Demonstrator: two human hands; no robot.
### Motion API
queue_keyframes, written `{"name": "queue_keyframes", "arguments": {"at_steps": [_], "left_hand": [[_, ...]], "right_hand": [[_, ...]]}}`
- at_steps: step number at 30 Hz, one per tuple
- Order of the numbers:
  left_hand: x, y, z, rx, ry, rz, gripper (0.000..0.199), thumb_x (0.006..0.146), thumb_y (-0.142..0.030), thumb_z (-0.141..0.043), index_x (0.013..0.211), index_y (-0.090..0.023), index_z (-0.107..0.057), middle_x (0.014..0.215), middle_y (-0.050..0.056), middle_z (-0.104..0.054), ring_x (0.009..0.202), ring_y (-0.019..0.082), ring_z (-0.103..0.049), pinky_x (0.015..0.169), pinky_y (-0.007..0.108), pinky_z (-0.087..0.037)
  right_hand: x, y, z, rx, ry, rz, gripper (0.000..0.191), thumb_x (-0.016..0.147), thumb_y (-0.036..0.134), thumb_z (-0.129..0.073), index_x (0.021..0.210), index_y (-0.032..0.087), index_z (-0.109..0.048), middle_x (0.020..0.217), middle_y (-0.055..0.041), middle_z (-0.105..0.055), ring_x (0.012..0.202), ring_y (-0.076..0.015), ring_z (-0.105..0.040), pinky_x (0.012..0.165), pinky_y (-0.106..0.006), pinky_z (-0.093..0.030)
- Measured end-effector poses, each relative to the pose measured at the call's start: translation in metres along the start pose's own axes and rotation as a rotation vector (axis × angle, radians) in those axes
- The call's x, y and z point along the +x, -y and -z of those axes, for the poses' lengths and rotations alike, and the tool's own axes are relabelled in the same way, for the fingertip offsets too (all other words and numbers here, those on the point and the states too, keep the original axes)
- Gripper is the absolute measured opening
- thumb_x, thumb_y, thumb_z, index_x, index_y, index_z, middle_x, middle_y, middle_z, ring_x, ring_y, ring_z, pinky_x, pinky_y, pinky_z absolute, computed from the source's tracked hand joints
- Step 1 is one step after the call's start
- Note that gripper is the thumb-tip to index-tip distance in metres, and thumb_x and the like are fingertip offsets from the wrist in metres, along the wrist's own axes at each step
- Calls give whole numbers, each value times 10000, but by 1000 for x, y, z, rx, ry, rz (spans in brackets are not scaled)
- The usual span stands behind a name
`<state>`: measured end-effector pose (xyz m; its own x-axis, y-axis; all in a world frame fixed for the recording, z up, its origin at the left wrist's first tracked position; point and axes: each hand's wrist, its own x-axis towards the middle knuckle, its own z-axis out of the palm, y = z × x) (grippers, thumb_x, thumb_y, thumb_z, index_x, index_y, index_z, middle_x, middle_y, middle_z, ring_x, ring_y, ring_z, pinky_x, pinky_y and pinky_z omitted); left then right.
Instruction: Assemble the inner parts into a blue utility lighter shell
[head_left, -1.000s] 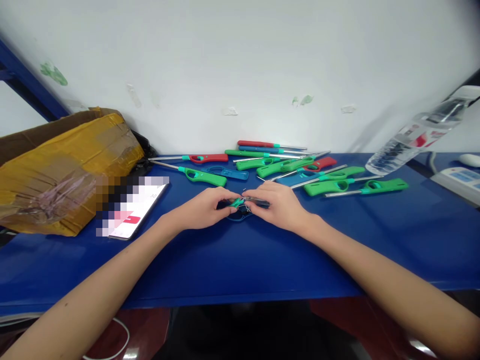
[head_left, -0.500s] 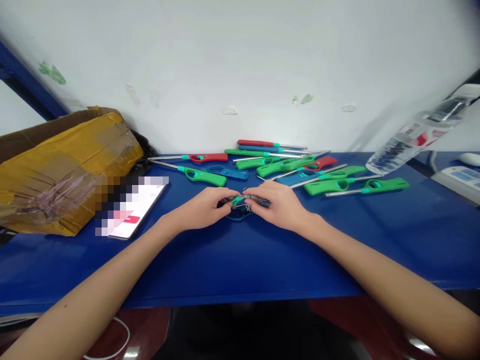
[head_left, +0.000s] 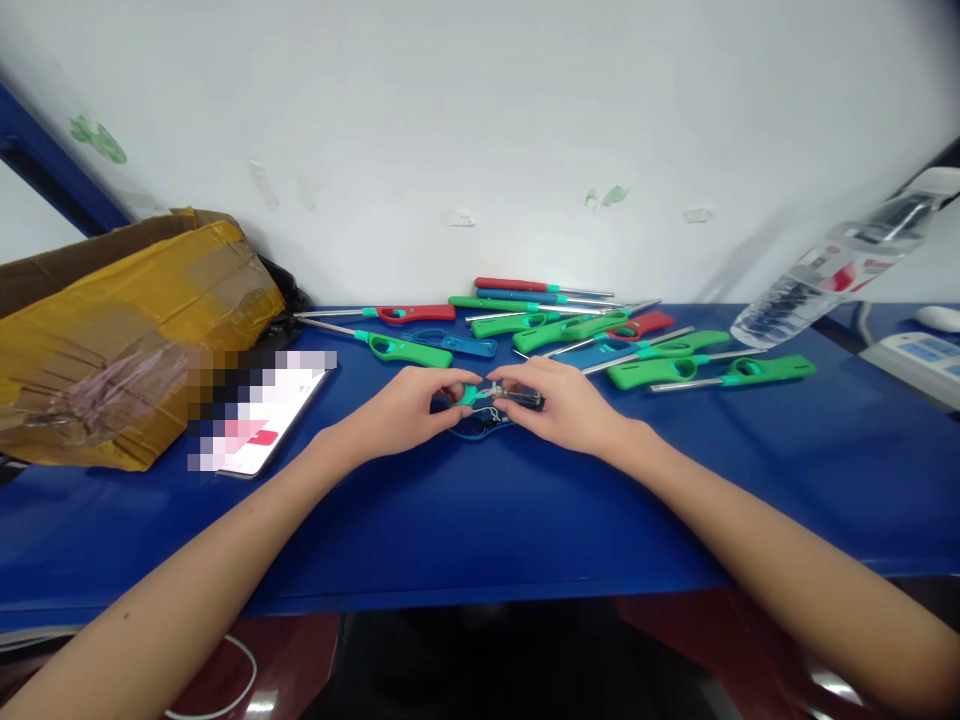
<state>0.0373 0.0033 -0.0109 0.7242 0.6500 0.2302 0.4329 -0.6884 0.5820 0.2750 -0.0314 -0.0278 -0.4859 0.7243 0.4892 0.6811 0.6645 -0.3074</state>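
Observation:
Above the blue table (head_left: 480, 530), my left hand (head_left: 409, 410) pinches a small teal-green plastic part (head_left: 471, 395) between thumb and fingers. My right hand (head_left: 562, 405) is closed on a small dark, see-through lighter gas tank (head_left: 525, 398) with a metal valve end facing left. The two pieces are close together, and thin pale wires show around them. Just below, a blue lighter casing half (head_left: 480, 432) lies on the table, partly covered by my fingers. I cannot tell whether the teal part and the tank are joined.
Several long-nosed lighters in green, red and blue lie behind my hands, including a green lighter (head_left: 412, 350) and another green lighter (head_left: 772, 370). At left are a taped cardboard box (head_left: 135, 340) and a phone (head_left: 281, 415). A water bottle (head_left: 825, 265) leans at right.
My fingers have parted slightly, so the teal part and the gas tank show more clearly. Both hands stay in nearly the same place.

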Motion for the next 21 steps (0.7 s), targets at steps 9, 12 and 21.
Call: {"name": "queue_keyframes", "arguments": {"at_steps": [9, 12, 21], "left_hand": [[-2, -5, 2, 41, 33, -32, 251, 865, -286, -665, 1104, -213, -687, 873, 7, -717, 771, 156, -652, 700, 250, -463], [-3, -6, 2, 63, 85, -77, 214, 896, -268, -612, 1091, -230, -692, 930, 14, -722, 781, 153, -643, 662, 239, -445], [-4, -5, 2, 116, 106, -57, 226, 912, -284, -590, 1107, -209, -677, 920, 28, -665, 799, 160, -596, 724, 274, -437]], "right_hand": [[1, -1, 10, 25, 95, 20, 228, 916, 283, -622, 1121, 208, -690, 885, -53, -732, 856, -211, -655, 780, -340, -505], [1, -1, 13, 20, 139, 34, 240, 933, 285, -603, 1141, 206, -691, 886, -53, -725, 861, -206, -646, 821, -350, -493], [1, -2, 15, 40, 201, 29, 288, 961, 296, -552, 1199, 194, -679, 979, -84, -709, 927, -224, -647, 862, -375, -499]]}}
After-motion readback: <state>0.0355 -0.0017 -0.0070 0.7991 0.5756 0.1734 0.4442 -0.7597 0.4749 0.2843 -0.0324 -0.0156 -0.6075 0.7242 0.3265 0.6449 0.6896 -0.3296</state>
